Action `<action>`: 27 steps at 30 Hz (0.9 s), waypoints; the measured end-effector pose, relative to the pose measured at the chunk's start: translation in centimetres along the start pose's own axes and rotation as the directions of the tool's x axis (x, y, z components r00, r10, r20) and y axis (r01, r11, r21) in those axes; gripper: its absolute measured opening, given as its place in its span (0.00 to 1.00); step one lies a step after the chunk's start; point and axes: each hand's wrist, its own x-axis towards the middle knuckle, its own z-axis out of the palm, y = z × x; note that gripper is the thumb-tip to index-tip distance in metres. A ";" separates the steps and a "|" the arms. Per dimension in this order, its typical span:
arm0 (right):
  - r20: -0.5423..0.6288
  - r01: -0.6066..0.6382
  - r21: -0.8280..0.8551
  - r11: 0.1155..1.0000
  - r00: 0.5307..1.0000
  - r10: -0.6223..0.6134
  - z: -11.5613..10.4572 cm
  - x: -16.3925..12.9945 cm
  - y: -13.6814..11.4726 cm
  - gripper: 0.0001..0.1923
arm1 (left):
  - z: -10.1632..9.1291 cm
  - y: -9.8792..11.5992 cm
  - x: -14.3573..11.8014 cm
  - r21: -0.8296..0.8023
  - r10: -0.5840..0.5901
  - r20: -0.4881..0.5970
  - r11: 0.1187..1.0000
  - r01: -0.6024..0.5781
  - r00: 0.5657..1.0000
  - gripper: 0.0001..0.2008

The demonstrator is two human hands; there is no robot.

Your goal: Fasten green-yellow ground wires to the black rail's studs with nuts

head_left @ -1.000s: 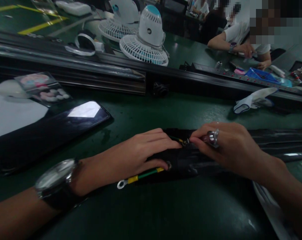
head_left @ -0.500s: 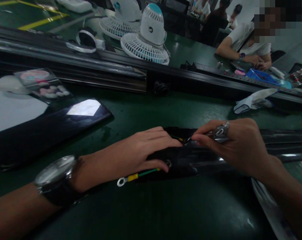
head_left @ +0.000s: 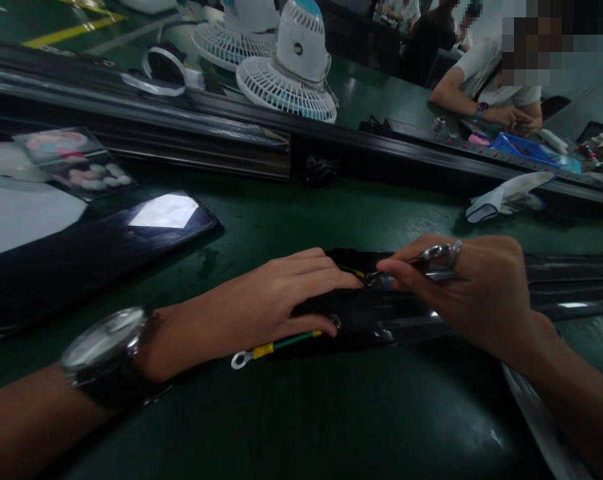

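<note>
While left hand (head_left: 276, 293) steadies black housing (head_left: 381, 313), right hand (head_left: 471, 283) grips tool (head_left: 434, 254)

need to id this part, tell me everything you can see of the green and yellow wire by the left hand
The green and yellow wire is thin and insulated, with a bare metal ring terminal at its free end. It lies nearly flat on the green table, running up-right to a round fitting on the black part. The left hand rests just above; its thumb touches near the fitting.

Black part (head_left: 381, 320): glossy, film-like wrap, creased. Wire (head_left: 286, 343): smooth green-yellow plastic insulation, bare metal ring terminal (head_left: 239, 361). Tool (head_left: 434, 254) in right hand (head_left: 471, 293): shiny metal. Wristwatch (head_left: 101, 347): polished metal case. Green table (head_left: 301, 413): smooth, faint sheen.
</note>
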 end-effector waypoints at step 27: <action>0.103 -0.098 0.192 0.976 0.991 0.079 -1.0 0.4 0.3 0.09 | -0.6 0.6 0.4 -0.029 -0.019 0.053 0.999 0.021 0.998 0.25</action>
